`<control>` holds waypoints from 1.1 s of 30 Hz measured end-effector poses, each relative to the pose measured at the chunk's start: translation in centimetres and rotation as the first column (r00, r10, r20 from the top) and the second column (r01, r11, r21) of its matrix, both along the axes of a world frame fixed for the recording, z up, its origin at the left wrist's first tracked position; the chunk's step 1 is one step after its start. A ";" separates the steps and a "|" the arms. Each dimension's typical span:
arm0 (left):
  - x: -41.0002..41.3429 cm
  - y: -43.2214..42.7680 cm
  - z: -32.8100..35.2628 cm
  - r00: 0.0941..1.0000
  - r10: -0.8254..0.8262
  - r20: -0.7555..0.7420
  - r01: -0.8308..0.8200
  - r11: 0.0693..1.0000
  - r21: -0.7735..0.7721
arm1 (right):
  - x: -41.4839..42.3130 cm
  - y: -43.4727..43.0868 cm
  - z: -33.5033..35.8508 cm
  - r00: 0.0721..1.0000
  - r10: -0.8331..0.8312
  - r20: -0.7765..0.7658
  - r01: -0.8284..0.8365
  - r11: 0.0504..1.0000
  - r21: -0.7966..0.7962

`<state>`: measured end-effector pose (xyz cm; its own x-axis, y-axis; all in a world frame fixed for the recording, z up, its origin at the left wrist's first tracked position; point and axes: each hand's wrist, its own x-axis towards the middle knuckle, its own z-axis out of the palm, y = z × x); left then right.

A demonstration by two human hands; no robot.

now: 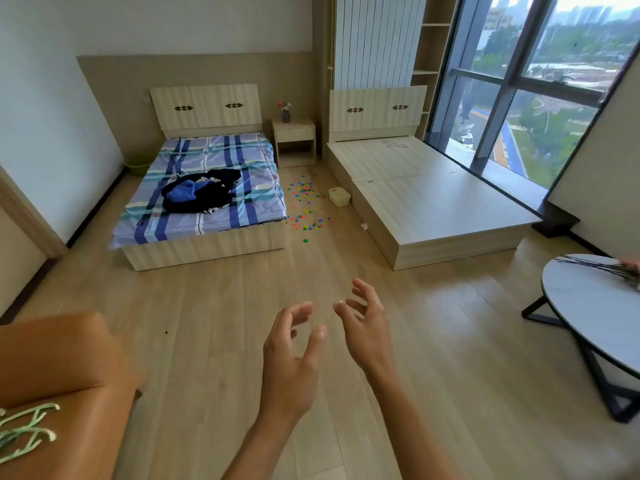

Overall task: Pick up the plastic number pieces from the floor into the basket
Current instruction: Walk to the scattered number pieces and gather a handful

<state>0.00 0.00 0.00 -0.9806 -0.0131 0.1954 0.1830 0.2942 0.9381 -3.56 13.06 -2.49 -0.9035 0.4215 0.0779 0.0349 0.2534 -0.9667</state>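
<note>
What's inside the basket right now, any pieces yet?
The basket sits on the floor beside the bare bed frame. It is too small and far to see inside. The pieces lie scattered on the floor.

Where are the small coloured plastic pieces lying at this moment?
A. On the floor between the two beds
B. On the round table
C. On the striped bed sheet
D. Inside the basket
A: the coloured plastic pieces are scattered on the wooden floor between the made bed and the bare bed frame, beside the pale basket.
</note>
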 end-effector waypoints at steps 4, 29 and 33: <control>-5.6 2.4 0.4 1.000 0.004 -0.013 -0.004 1.000 -0.006 | -5.5 3.0 0.4 1.000 0.024 0.020 -0.023 0.999 -0.028; -51.8 14.5 -1.6 0.991 -0.129 0.034 0.125 0.987 0.103 | -48.4 15.4 -1.0 0.992 -0.039 0.116 0.038 0.999 0.009; -58.8 16.2 -1.7 0.984 -0.167 0.055 0.161 0.983 0.092 | -54.9 16.9 -1.1 0.989 -0.059 0.139 0.062 0.998 -0.015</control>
